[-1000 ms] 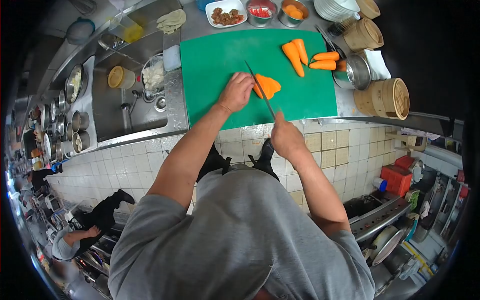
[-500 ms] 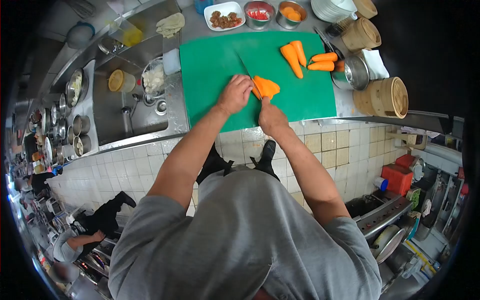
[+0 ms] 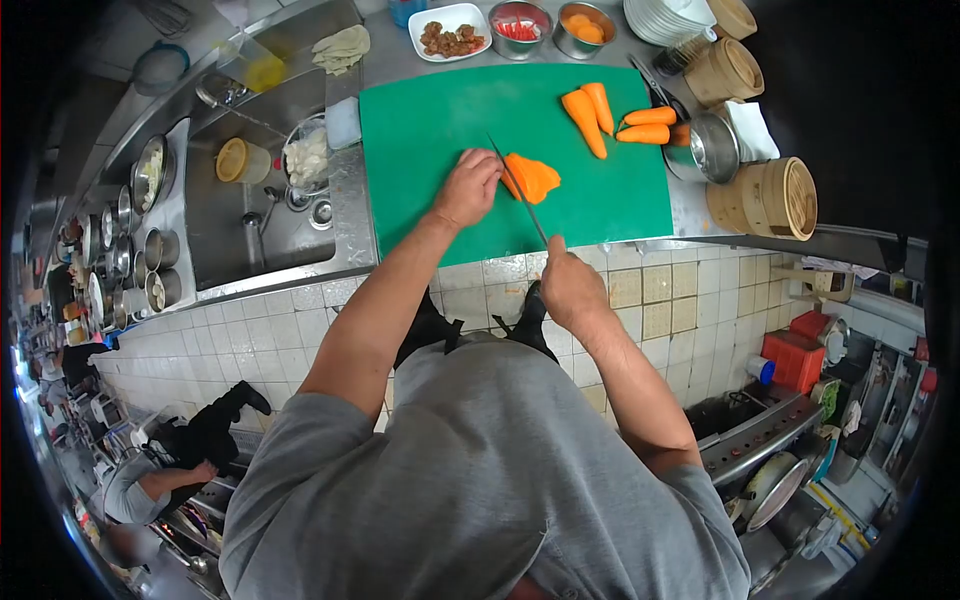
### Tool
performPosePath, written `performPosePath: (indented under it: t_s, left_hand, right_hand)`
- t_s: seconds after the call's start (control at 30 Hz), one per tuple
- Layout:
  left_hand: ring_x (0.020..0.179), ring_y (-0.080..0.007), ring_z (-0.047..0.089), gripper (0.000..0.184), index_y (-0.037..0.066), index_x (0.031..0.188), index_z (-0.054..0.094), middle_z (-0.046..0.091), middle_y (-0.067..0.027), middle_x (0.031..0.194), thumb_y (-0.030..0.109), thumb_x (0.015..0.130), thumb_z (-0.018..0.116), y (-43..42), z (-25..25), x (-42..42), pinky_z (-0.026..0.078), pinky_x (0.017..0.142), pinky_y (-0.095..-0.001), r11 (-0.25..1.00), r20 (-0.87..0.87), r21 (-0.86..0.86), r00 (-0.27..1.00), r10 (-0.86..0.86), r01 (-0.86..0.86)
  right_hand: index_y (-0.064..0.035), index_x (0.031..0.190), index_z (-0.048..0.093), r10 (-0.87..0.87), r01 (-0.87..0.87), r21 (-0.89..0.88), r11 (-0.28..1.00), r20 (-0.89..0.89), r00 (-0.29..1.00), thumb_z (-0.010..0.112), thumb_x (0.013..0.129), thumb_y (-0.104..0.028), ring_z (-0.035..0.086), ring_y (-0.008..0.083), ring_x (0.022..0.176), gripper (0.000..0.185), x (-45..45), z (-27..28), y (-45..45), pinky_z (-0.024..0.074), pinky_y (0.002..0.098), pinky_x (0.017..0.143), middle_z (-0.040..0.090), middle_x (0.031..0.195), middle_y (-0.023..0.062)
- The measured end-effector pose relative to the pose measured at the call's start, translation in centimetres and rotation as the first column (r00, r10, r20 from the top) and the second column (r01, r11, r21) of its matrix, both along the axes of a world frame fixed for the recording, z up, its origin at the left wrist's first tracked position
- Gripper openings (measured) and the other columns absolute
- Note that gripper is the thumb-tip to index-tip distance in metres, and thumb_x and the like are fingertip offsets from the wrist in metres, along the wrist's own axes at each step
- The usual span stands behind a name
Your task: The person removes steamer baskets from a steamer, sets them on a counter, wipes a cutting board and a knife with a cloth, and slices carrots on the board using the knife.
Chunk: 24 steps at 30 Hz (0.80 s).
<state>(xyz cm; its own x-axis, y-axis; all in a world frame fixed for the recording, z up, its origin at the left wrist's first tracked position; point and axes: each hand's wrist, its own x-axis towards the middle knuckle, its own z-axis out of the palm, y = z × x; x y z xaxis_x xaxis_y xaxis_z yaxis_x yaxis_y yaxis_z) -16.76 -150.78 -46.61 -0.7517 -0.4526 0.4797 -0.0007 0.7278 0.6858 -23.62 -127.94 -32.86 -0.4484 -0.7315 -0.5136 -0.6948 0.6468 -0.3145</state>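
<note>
In the head view my right hand point(image 3: 574, 285) is closed around the handle of a kitchen knife point(image 3: 530, 210). Its long blade slants across the left part of a cut carrot point(image 3: 535, 180), with sliced orange pieces spread to the right of the blade. My left hand point(image 3: 468, 190) is closed, fingers bent and together, holding the carrot's left end, which is mostly hidden beneath the fingertips. Both carrot and blade lie over a green cutting board point(image 3: 430, 115). Several whole peeled carrots point(image 3: 584, 122) rest on the board's right side.
Behind the board stand a white dish of brown food point(image 3: 450, 32), a bowl of red strips point(image 3: 516, 28) and a bowl of orange pieces point(image 3: 585, 28). A metal pot point(image 3: 705, 145) and bamboo steamers point(image 3: 765, 197) stand right. At left is a sink point(image 3: 225, 215); a co-worker point(image 3: 150, 480) is beyond.
My right hand has drawn the knife back toward my body and to the right. The blade's tip has come closer to the carrot. My left hand stays nearly in place.
</note>
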Motion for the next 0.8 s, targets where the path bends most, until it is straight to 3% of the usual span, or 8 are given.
performPosePath:
  t_s: [0.23, 0.3, 0.57, 0.8]
  left_hand:
    - [0.103, -0.0386, 0.061, 0.010, 0.000, 0.098, 0.066, 0.065, -0.0164, 0.107, -0.003, 0.088, 0.065, -0.1, -0.4, 0.1, 0.054, 0.090, -0.0455, 1.000, -0.001, -0.026, 1.000, -0.006, 0.006]
    - [0.102, -0.0384, 0.062, 0.010, 0.001, 0.098, 0.066, 0.065, -0.0161, 0.106, -0.003, 0.089, 0.066, 0.2, -0.2, 0.3, 0.054, 0.090, -0.0455, 1.000, 0.003, -0.020, 1.000, -0.019, 0.019]
    - [0.099, -0.0367, 0.066, 0.010, 0.002, 0.098, 0.068, 0.068, -0.0154, 0.103, 0.000, 0.089, 0.070, -1.3, -0.1, 0.3, 0.056, 0.087, -0.0434, 0.999, 0.027, 0.047, 1.000, -0.001, 0.000]
    - [0.098, -0.0368, 0.067, 0.009, 0.001, 0.097, 0.068, 0.068, -0.0164, 0.102, 0.000, 0.089, 0.070, -1.1, -0.3, 0.4, 0.057, 0.086, -0.0429, 0.998, 0.021, 0.055, 0.999, 0.031, -0.032]
  right_hand:
    - [0.0002, 0.117, 0.045, -0.022, 0.019, 0.063, 0.998, 0.042, 0.999, 0.045, 0.098, -0.007, 0.071, 0.0482, 0.098, 0.020, -0.7, -3.1, -2.9, 0.0563, 0.0567, 0.086, 0.072, 0.102, 0.0295]
    - [-0.0004, 0.117, 0.045, -0.037, 0.040, -0.053, 0.998, 0.067, 0.997, 0.041, 0.099, -0.008, 0.070, 0.0478, 0.101, 0.019, -1.4, -5.3, -5.3, 0.0556, 0.0562, 0.088, 0.072, 0.105, 0.0291]
    - [0.0001, 0.115, 0.045, -0.044, 0.045, -0.041, 0.998, 0.033, 0.998, 0.044, 0.098, -0.007, 0.071, 0.0475, 0.098, 0.019, -1.4, -6.1, -6.2, 0.0556, 0.0560, 0.085, 0.072, 0.100, 0.0294]
    - [0.0014, 0.115, 0.045, -0.013, 0.013, -0.009, 1.000, 0.042, 0.999, 0.046, 0.096, -0.005, 0.071, 0.0487, 0.095, 0.020, -0.6, -0.2, -3.8, 0.0555, 0.0568, 0.085, 0.071, 0.098, 0.0314]
